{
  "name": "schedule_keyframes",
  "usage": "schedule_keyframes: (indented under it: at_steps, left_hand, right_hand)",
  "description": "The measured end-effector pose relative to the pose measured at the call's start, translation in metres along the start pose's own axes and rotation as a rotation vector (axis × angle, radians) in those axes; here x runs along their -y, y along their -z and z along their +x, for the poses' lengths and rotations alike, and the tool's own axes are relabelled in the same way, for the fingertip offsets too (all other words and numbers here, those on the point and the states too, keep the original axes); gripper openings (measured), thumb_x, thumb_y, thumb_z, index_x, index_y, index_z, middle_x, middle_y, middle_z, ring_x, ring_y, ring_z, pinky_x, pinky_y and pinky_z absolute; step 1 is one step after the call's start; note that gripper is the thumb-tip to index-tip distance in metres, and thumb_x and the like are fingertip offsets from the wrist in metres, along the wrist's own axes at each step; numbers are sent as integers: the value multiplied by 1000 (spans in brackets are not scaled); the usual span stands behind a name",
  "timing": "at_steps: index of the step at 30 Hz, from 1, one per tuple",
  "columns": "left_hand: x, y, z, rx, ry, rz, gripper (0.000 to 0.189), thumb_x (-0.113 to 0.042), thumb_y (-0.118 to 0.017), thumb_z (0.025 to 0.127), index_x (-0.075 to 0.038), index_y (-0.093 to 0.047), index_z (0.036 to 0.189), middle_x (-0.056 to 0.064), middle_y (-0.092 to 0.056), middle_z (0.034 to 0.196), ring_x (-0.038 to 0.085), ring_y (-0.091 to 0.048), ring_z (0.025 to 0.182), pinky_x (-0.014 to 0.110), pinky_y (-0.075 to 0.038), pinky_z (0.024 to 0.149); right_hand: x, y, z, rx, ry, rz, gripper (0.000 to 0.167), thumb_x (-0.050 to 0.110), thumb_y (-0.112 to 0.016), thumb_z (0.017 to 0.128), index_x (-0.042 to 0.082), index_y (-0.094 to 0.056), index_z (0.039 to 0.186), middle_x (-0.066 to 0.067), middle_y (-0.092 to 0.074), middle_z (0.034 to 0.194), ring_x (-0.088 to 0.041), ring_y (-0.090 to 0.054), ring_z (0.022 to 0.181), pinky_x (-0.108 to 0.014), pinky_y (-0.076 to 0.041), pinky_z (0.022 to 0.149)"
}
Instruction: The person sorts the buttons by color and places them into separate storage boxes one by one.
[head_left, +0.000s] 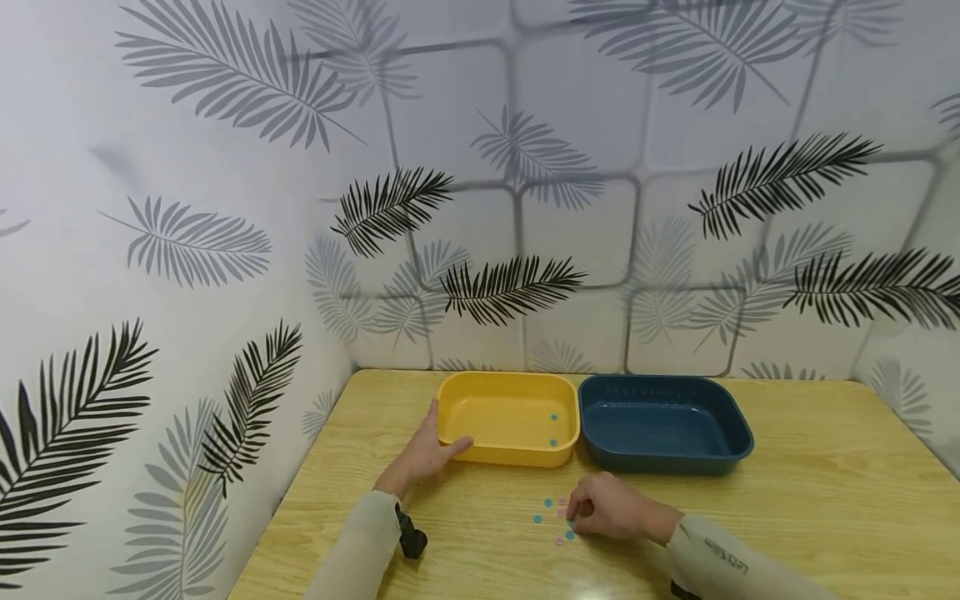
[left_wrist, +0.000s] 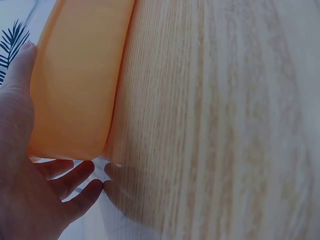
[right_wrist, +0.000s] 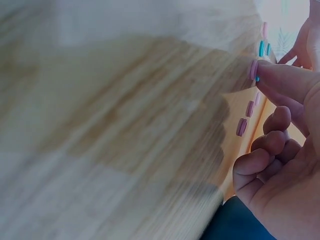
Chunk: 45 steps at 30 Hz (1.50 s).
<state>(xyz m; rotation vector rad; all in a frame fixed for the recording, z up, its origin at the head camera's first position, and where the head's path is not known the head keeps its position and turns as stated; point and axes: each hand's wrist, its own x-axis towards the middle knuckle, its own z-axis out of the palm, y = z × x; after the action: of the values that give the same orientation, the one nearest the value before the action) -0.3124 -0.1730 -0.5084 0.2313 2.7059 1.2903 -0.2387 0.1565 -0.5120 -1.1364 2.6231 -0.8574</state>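
Left hand (head_left: 422, 454) grips yellow bin (head_left: 510, 456); two discs (head_left: 553, 442) lie inside. Right hand (head_left: 613, 507) pinches another; more remain on table (head_left: 472, 533).

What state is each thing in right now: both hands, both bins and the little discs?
Yellow bin: upright, open-topped, two blue discs inside.
Dark blue bin: upright, open-topped, beside the yellow one.
Loose discs: blue and pink, spread on the table.
Left hand: grips the yellow bin's near left corner.
Right hand: fingers curled, fingertips at the loose discs; whether it pinches one is unclear.
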Motion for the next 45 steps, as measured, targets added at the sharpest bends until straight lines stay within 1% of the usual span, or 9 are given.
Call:
schedule_keyframes:
  at_steps: [8,11,16,21,27,29,36,41,45]
  left_hand:
    - [2,-1,1,4,4,-16,105,-45,-67,86,-6,5,151,19,-6,156,35,-13,141,50,-15,111]
    - [3,-1,1,7,5,-29,105,-44,-67,86,-6,5,151,19,-6,156,36,-13,141,51,-14,111]
    - [4,-2,0,9,3,-22,105,-45,-67,86,-5,5,151,20,-6,156,36,-13,141,52,-14,111]
    - [5,-3,-1,6,0,-10,105,-45,-67,86,-5,5,151,21,-7,155,36,-14,141,51,-15,111]
    - [4,-3,-4,9,-7,-8,105,-47,-66,86,-4,4,151,22,-7,155,37,-15,140,52,-16,111]
    - [4,-3,-4,8,-17,-9,105,-47,-66,86,-3,4,151,22,-7,155,38,-15,140,52,-16,110]
    - [3,-1,0,4,-20,-15,106,-48,-66,85,-4,4,151,21,-7,155,36,-14,141,51,-15,111]
    - [4,0,2,6,-20,-16,109,-51,-66,83,-5,5,151,20,-5,156,36,-13,141,51,-14,111]
    - [4,0,2,9,-10,-22,108,-50,-66,84,-5,5,151,20,-5,156,36,-12,141,51,-14,111]
  right_hand:
    - [-3,-1,1,13,-1,30,9,8,-73,77,15,-72,82,12,-56,78,1,-50,69,-19,-45,61]
    - [-3,-1,2,18,-4,39,10,7,-73,76,15,-72,82,12,-58,80,1,-50,70,-20,-45,62]
    - [-2,-1,3,26,-18,50,11,7,-72,75,15,-72,82,12,-59,81,0,-50,70,-20,-45,62]
    - [0,-3,2,32,-28,55,10,8,-75,75,15,-72,82,13,-58,79,0,-50,69,-20,-45,61]
    - [4,-2,3,47,-39,71,10,6,-74,75,14,-71,80,13,-59,76,2,-49,66,-19,-44,59]
    - [4,-1,3,50,-40,71,10,6,-74,75,14,-71,80,13,-59,75,3,-48,64,-19,-43,58]
    - [4,0,6,46,-35,57,13,7,-75,75,16,-66,74,13,-53,67,2,-44,61,-19,-41,56]
    - [4,2,7,47,-30,57,17,5,-75,75,17,-63,71,13,-52,67,2,-44,61,-19,-41,56]
    - [2,4,7,52,-13,73,17,5,-75,75,17,-63,71,14,-52,68,3,-45,61,-18,-42,56]
